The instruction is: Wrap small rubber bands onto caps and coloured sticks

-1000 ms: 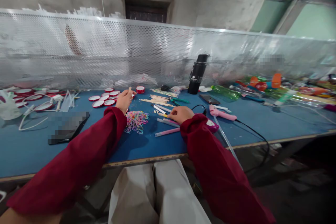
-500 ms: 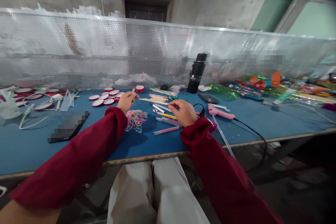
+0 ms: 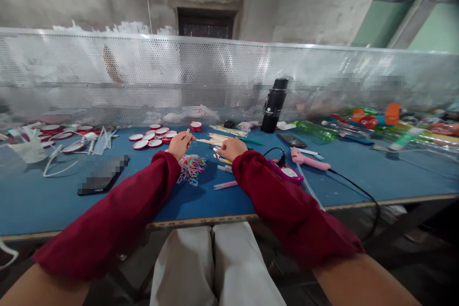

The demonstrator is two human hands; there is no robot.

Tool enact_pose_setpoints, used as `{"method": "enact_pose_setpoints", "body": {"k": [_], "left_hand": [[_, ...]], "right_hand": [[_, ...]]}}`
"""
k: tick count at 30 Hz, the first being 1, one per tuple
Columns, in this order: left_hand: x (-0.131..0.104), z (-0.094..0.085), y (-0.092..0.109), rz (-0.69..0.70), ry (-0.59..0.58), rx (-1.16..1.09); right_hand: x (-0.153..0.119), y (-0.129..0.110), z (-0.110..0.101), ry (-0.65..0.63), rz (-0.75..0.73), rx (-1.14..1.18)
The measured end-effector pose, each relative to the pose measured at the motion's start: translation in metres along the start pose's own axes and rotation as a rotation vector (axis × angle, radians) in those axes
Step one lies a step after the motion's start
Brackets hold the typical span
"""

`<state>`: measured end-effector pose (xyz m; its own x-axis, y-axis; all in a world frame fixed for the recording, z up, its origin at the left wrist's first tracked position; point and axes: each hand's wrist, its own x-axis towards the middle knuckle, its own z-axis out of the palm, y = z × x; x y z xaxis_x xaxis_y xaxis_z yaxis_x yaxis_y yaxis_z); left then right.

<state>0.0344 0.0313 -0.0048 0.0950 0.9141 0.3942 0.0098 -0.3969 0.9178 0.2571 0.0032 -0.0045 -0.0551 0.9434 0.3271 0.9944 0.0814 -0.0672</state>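
My left hand (image 3: 181,145) is closed on a small wooden stick (image 3: 188,131) whose tip shows above the fingers. Below it lies a heap of colourful small bands (image 3: 191,168). My right hand (image 3: 231,148) is closed beside the pile of wooden sticks (image 3: 215,138); what its fingertips hold, if anything, is too small to make out. Under and near my right wrist are several pens, among them a pink one (image 3: 225,185). Round red-rimmed white discs (image 3: 147,137) lie to the left of my left hand.
A black bottle (image 3: 274,106) stands behind, with a pink glue gun (image 3: 310,159) and cable at the right. A dark phone (image 3: 103,175) and a cup of tools (image 3: 30,150) are on the left. Plastic bottles (image 3: 315,130) lie at the back right.
My right hand has moved left and away from me, closer to my left hand and over the pens. My left hand still pinches its stick. The view has shifted slightly.
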Motion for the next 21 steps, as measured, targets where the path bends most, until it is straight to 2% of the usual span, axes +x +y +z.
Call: {"method": "enact_pose_setpoints", "body": {"k": [3,7,9,10,12,14,17,21], "left_hand": [[-0.001,-0.001,0.0,0.059,-0.003,0.091],[-0.001,-0.001,-0.001,0.119,0.035,0.154],[0.0,-0.002,-0.001,0.159,0.067,0.189],[0.0,-0.002,-0.001,0.182,0.082,0.215],[0.001,-0.004,-0.001,0.23,0.108,0.28],[0.001,-0.006,0.002,0.274,0.105,0.351],[-0.001,-0.007,0.008,0.288,-0.052,0.454],[-0.007,-0.004,0.014,0.211,-0.369,0.494]], "right_hand": [[0.006,-0.011,0.004,-0.064,0.027,-0.134],[0.015,-0.017,0.002,-0.096,0.067,-0.128],[0.016,-0.016,-0.005,-0.065,0.091,-0.09],[0.015,-0.014,-0.009,-0.034,0.088,-0.041],[0.012,-0.011,-0.019,0.069,0.008,0.213],[0.009,-0.007,-0.028,0.081,-0.208,0.516],[0.006,-0.004,-0.035,-0.009,-0.358,0.845],[0.003,-0.002,-0.035,-0.017,-0.311,1.074]]}}
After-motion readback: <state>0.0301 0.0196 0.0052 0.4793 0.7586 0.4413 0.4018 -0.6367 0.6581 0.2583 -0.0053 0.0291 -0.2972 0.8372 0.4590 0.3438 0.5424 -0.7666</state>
